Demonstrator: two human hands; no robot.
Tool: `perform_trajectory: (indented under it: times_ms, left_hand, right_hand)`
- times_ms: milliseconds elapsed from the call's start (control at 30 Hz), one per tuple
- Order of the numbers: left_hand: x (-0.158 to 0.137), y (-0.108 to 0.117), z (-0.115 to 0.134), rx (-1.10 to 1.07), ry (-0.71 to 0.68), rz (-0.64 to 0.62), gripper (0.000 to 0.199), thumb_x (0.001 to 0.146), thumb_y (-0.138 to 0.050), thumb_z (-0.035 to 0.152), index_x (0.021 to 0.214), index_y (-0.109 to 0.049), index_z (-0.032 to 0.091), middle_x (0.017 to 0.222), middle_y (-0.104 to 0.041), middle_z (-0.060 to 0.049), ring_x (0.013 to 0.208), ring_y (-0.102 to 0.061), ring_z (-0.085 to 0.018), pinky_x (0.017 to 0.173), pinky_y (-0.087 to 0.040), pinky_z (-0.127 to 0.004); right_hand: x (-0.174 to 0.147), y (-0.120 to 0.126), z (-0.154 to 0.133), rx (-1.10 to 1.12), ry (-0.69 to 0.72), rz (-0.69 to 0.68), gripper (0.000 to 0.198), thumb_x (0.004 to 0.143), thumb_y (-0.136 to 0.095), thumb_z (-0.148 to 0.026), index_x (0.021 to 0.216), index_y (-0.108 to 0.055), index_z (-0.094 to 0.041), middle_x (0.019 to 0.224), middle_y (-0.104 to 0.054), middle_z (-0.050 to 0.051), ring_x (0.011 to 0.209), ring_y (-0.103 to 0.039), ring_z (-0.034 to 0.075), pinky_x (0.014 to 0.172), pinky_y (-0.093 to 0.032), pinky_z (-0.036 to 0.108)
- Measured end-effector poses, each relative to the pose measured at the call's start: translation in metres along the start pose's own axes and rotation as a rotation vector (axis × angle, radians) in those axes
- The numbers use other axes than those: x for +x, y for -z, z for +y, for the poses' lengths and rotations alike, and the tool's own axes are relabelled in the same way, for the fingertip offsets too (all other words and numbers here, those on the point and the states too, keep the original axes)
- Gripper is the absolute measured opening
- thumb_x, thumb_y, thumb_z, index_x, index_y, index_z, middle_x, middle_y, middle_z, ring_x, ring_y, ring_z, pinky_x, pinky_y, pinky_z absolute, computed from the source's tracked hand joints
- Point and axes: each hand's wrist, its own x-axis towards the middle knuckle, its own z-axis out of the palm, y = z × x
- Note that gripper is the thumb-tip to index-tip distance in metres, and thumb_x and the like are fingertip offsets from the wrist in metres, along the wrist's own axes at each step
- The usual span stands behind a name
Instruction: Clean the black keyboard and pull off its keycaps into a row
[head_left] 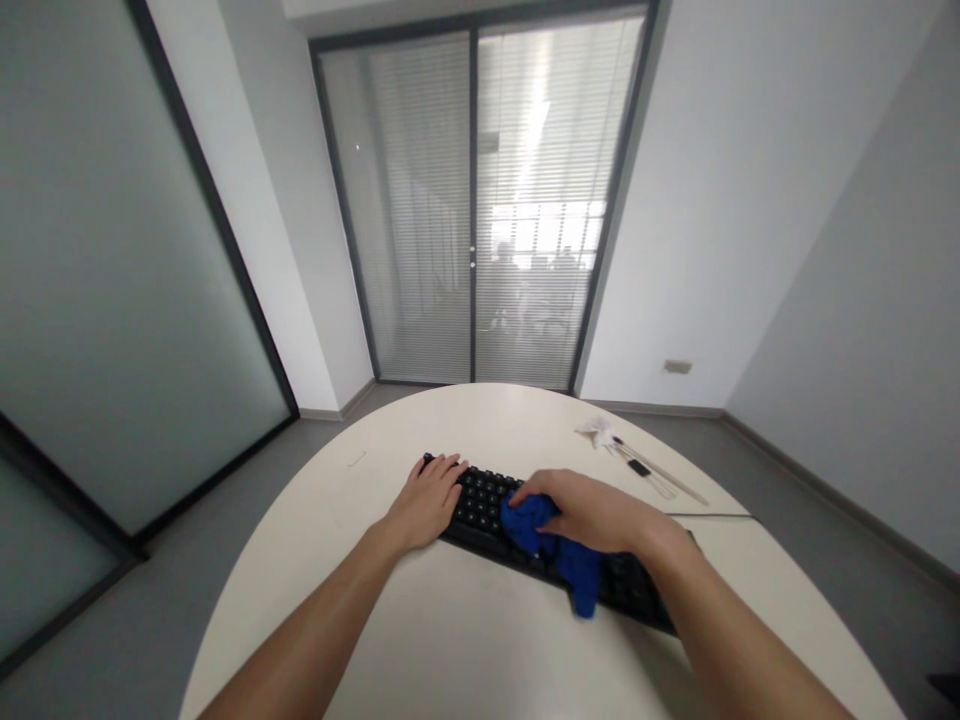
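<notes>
A black keyboard [480, 503] lies at a slant across the table, its right part partly hidden under my right forearm. My left hand [426, 503] rests flat over the keyboard's left end, fingers stretched out and holding nothing. In my right hand [574, 508] is a bunched blue cloth [527, 522], gripped between thumb and fingers and pressed on the keys near the middle. A loose end of the cloth hangs over the keyboard's front edge onto the table.
The round, pale table [480, 640] carries a crumpled white tissue [598, 431] and thin sticks with a black piece [639, 468] at the back right. A dark cable [712, 515] runs off the right edge. Glass doors with blinds [472, 210] stand beyond.
</notes>
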Motion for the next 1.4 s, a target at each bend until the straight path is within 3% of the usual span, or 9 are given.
perform_trajectory:
  times_ms: [133, 233, 333, 533, 667, 900, 1400]
  left_hand:
    - [0.0, -0.002, 0.0, 0.002, -0.009, 0.014, 0.046, 0.104, -0.028, 0.033, 0.147, -0.043, 0.025, 0.156, -0.041, -0.004, 0.145, -0.034, -0.024, 0.121, -0.021, -0.049]
    - [0.0, -0.002, 0.0, 0.008, -0.013, 0.013, 0.046, 0.104, -0.029, 0.033, 0.147, -0.043, 0.025, 0.156, -0.042, -0.004, 0.145, -0.034, -0.024, 0.12, -0.021, -0.05]
    - [0.0, -0.001, 0.001, 0.021, -0.015, 0.01, 0.046, 0.104, -0.029, 0.033, 0.148, -0.042, 0.024, 0.156, -0.041, -0.004, 0.145, -0.034, -0.025, 0.12, -0.022, -0.05]
    - [0.0, 0.0, 0.003, 0.029, -0.002, 0.022, 0.046, 0.103, -0.031, 0.032, 0.147, -0.043, 0.024, 0.156, -0.042, -0.004, 0.144, -0.036, -0.026, 0.12, -0.023, -0.051]
    - [0.0, -0.002, 0.003, 0.012, 0.005, 0.038, 0.045, 0.103, -0.032, 0.034, 0.146, -0.045, 0.025, 0.155, -0.043, -0.004, 0.144, -0.036, -0.025, 0.12, -0.024, -0.051]
    - [0.001, -0.002, 0.003, -0.016, 0.024, 0.048, 0.043, 0.103, -0.035, 0.036, 0.143, -0.047, 0.026, 0.154, -0.045, -0.003, 0.143, -0.037, -0.025, 0.12, -0.025, -0.051]
    - [-0.001, 0.0, 0.006, -0.041, 0.039, 0.082, 0.043, 0.101, -0.037, 0.037, 0.141, -0.049, 0.026, 0.152, -0.047, -0.004, 0.141, -0.039, -0.025, 0.12, -0.023, -0.05]
  right_hand:
    - [0.029, -0.035, 0.006, -0.035, 0.059, 0.298, 0.051, 0.086, -0.056, -0.011, 0.136, -0.059, -0.025, 0.132, -0.062, 0.009, 0.122, -0.056, 0.024, 0.107, -0.042, 0.037]
    - [0.046, -0.062, 0.01, -0.052, 0.059, 0.36, 0.057, 0.089, -0.053, -0.012, 0.145, -0.049, -0.024, 0.141, -0.055, 0.011, 0.128, -0.052, 0.025, 0.11, -0.04, 0.042]
    - [0.051, -0.074, 0.013, -0.033, 0.084, 0.36, 0.053, 0.091, -0.054, -0.016, 0.143, -0.051, -0.024, 0.145, -0.052, 0.012, 0.132, -0.049, 0.025, 0.113, -0.037, 0.044]
    - [0.049, -0.072, 0.01, 0.011, 0.074, 0.398, 0.042, 0.09, -0.063, -0.036, 0.13, -0.062, -0.025, 0.136, -0.058, 0.011, 0.124, -0.055, 0.027, 0.109, -0.041, 0.044]
    - [0.052, -0.074, 0.008, 0.025, 0.013, 0.441, 0.03, 0.088, -0.064, -0.03, 0.117, -0.066, -0.024, 0.124, -0.064, 0.008, 0.112, -0.06, 0.024, 0.102, -0.045, 0.039]
    - [0.052, -0.064, 0.016, 0.054, -0.046, 0.39, 0.027, 0.086, -0.063, -0.024, 0.113, -0.067, -0.024, 0.113, -0.068, 0.006, 0.105, -0.063, 0.022, 0.094, -0.046, 0.034]
    - [0.044, -0.055, 0.023, 0.073, 0.085, 0.316, 0.028, 0.088, -0.063, -0.021, 0.115, -0.064, -0.023, 0.117, -0.065, 0.006, 0.108, -0.062, 0.022, 0.097, -0.046, 0.035]
